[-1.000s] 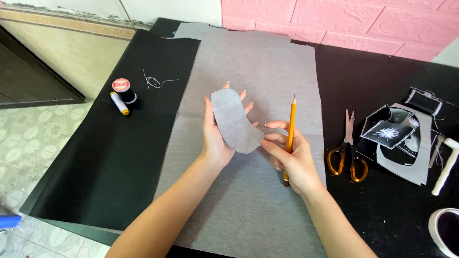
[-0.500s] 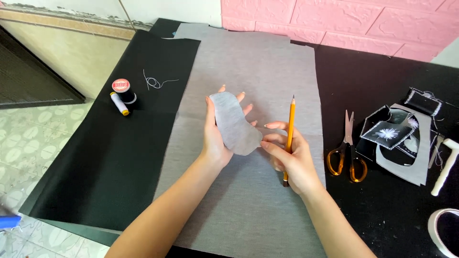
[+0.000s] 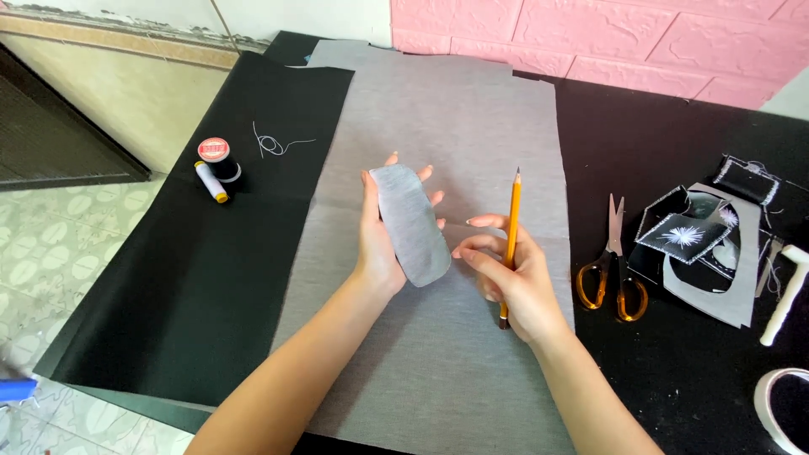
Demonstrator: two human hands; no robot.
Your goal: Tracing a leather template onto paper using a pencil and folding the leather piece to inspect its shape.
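upright, the pencil (image 3: 511, 240) points away, tip up.

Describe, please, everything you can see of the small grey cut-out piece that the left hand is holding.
The small grey cut-out piece is a flat, elongated shape with rounded ends, a little like a shoe sole. It looks like thin fabric or stiff interfacing, in a slightly lighter, shinier grey than the large grey cloth beneath it. It lies slanted across the palm and fingers of the left hand, upper end toward the fingertips, lower end jutting past the palm toward the right hand, whose fingertips come close to its lower edge; contact cannot be told.
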